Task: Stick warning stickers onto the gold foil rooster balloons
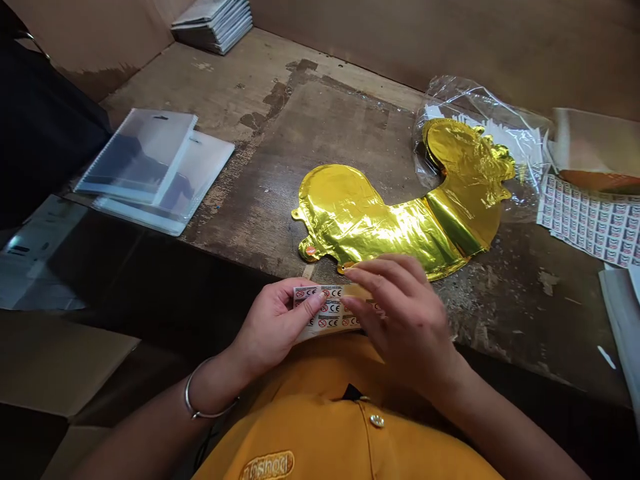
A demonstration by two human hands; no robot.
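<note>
A small sheet of printed stickers [330, 321] with CE marks is held in my left hand [275, 327], the thumb pressed on its front. Part of its upper strip shows bare tan backing. My right hand [405, 313] hovers over the sheet's right part, index finger and thumb curved with a gap between them. Whether a sticker clings to a fingertip is too small to tell. Just beyond both hands lies a flat gold foil balloon [350, 207], curved, with small tabs and a round orange sticker [311, 251] at its near left end.
Clear plastic sleeves [145, 160] lie at the table's left edge. A stack of folded packets [215, 27] stands at the back left. Crumpled clear film [470, 93] lies around the balloon's far end. More sticker sheets [590, 217] are on the right. A cardboard box [65, 367] is below left.
</note>
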